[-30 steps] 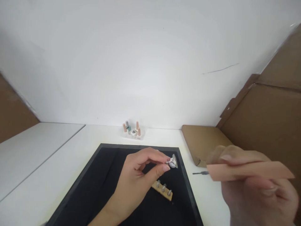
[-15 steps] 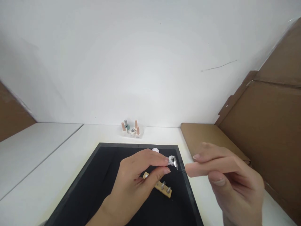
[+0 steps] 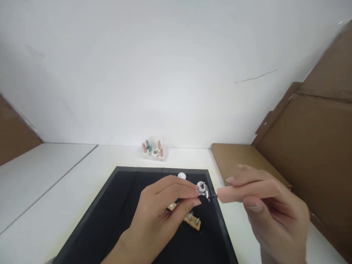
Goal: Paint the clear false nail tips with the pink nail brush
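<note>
My right hand [image 3: 272,209] holds a nail polish brush by its long pale pink cap [image 3: 244,191]. The dark brush [image 3: 213,196] points left. In front of it my left hand [image 3: 167,205] pinches thumb and forefinger around what looks like a small shiny false nail [image 3: 207,193]; the grip itself is partly hidden. The brush tip is at or very close to this nail; contact cannot be made out. Just behind the fingertips a round white pot [image 3: 201,187] sits on the black mat [image 3: 115,209]. Below my left hand lies a wooden strip [image 3: 198,226] with upright pegs, partly covered.
A white round disc [image 3: 182,176] lies near the mat's back edge. Against the wall stands a clear tray [image 3: 152,158] with several nail polish bottles. A flat cardboard piece [image 3: 233,154] lies at the back right, beside a tall cardboard wall [image 3: 316,146].
My right hand has turned the brush slightly, and its dark tip now shows more clearly by the nail. The shiny nail has tilted a little. My left hand has barely shifted.
</note>
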Tool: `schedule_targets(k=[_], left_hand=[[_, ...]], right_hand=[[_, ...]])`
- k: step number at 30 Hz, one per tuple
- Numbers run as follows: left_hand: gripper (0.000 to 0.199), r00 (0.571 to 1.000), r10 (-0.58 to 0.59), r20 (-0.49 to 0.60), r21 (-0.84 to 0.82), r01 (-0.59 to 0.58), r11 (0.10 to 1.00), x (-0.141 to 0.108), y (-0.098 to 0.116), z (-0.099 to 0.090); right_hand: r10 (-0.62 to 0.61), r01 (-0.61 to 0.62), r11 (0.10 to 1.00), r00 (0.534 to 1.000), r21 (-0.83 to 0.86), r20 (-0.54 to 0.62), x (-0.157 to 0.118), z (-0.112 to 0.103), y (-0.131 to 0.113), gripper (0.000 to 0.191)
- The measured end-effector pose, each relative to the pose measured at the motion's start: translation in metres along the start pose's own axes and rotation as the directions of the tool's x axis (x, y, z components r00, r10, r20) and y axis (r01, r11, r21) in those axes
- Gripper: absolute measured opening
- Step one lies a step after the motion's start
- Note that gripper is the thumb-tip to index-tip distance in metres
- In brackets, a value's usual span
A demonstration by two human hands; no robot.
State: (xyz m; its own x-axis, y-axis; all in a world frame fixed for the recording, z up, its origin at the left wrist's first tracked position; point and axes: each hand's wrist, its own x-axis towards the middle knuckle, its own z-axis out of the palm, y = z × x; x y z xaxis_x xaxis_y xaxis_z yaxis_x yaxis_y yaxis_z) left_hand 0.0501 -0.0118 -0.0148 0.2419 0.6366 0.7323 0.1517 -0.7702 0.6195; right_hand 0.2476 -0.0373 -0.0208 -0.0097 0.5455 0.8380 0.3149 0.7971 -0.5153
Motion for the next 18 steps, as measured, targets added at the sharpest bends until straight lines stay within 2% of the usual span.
schedule_targets(k=[13, 18], left_hand=[[0.016, 1.0, -0.003, 0.029, -0.005, 0.003, 1.0, -0.0035, -0.0015, 0.0], [0.016, 1.0, -0.021, 0.02, -0.019, 0.021, 1.0, -0.0006, -0.0015, -0.0002]], right_hand=[[0.004, -0.001, 0.999, 0.998, 0.052, -0.063, -0.0032, 0.0035, 0.0019, 0.017], [0.002, -0.002, 1.0, 1.0, 0.011, 0.009, 0.0027, 0.0002, -0.0016, 0.015]])
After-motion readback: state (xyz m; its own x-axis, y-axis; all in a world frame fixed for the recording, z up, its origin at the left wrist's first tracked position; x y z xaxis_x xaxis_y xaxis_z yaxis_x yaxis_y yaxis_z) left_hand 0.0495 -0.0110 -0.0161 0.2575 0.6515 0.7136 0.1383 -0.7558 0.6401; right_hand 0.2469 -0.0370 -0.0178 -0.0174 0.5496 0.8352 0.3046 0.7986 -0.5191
